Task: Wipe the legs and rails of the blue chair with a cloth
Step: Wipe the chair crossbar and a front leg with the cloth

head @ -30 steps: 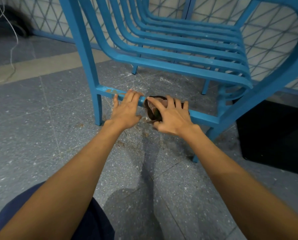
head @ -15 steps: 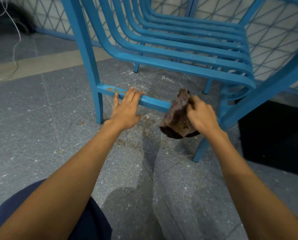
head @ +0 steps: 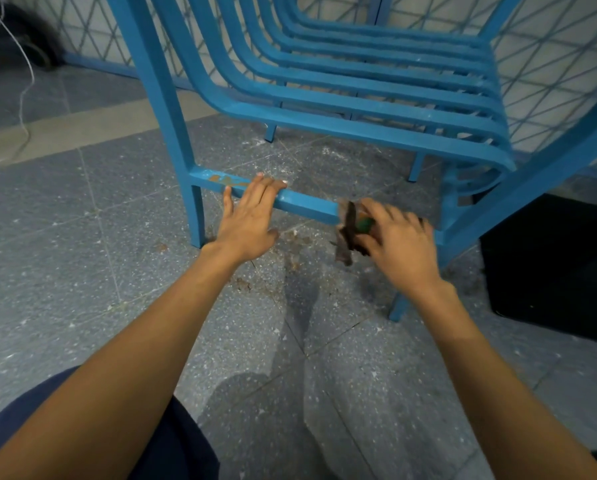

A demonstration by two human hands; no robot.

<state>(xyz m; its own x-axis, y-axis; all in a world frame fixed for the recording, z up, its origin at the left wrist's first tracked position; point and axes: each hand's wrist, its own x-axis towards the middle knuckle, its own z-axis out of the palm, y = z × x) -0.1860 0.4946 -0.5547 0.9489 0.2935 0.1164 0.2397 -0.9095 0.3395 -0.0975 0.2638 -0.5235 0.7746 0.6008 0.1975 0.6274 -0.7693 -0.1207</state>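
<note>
Both hands work the near low rail (head: 307,202) of the blue chair (head: 359,133). Your left hand (head: 246,220) lies over it, fingers straight, seemingly steadying the chair; your right hand (head: 399,240), fingers curled round the cloth (head: 346,233), presses it to the rail's right part.

My right grip (head: 397,237) is smeared by blur. The cloth (head: 346,233) it holds is mostly hidden beneath it, as is the stretch of rail (head: 307,202) behind. Above the grip, the top edge cuts off the blue chair (head: 359,109); to the grip's right, a black block (head: 549,265) runs out of frame.
</note>
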